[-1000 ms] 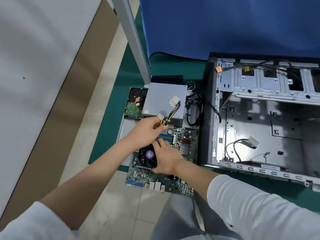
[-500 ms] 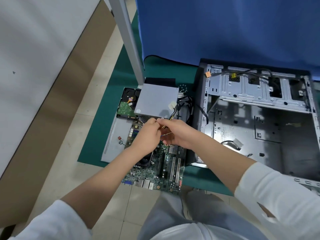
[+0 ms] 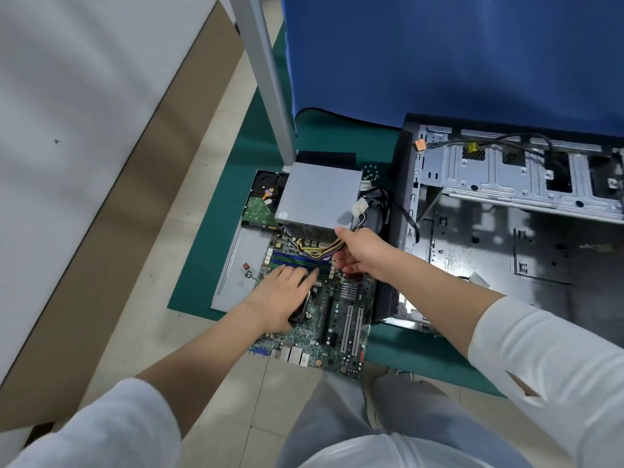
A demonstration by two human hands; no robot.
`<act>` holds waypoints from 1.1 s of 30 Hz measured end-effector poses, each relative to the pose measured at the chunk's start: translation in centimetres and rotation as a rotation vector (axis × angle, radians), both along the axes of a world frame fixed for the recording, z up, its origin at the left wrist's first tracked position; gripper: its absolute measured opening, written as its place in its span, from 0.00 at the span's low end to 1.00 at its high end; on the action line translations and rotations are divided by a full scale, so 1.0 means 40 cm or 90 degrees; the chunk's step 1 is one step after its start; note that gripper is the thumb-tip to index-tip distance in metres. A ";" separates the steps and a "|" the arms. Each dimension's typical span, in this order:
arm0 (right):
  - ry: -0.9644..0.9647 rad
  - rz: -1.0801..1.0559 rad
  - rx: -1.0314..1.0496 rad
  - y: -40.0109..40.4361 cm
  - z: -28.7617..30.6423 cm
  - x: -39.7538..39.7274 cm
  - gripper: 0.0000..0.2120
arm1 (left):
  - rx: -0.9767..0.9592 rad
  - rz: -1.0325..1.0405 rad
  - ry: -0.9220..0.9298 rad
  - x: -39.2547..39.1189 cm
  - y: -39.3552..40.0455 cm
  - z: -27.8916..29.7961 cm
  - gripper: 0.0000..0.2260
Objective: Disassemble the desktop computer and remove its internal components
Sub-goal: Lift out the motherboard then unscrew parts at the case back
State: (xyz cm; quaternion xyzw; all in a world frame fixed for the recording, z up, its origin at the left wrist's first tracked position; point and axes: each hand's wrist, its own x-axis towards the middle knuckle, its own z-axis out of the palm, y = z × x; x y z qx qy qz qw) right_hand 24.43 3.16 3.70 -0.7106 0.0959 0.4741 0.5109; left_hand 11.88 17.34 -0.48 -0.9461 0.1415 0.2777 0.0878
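Left hand [image 3: 282, 293] presses flat on the motherboard [image 3: 334, 319]; right hand [image 3: 363, 253] grips the cable bundle [image 3: 319, 252]; unplugging seems underway; next, a steady pull.

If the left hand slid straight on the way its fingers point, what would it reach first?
Probably the RAM slots just beyond the left hand fingers, then the yellow cable bundle; depth is unclear.
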 end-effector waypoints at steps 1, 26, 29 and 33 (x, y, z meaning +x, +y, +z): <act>0.003 -0.003 0.005 -0.002 0.000 -0.001 0.19 | 0.001 0.004 -0.023 0.004 -0.002 -0.006 0.53; -0.007 -0.004 0.004 -0.011 -0.036 -0.017 0.19 | -0.077 0.069 0.045 0.025 0.067 -0.006 0.51; -0.002 -0.034 -0.013 -0.010 -0.041 -0.017 0.20 | -0.225 0.182 0.008 0.046 0.073 0.035 0.46; 0.016 -0.050 -0.026 -0.004 -0.041 -0.023 0.18 | -0.324 0.169 -0.256 0.111 0.059 0.073 0.30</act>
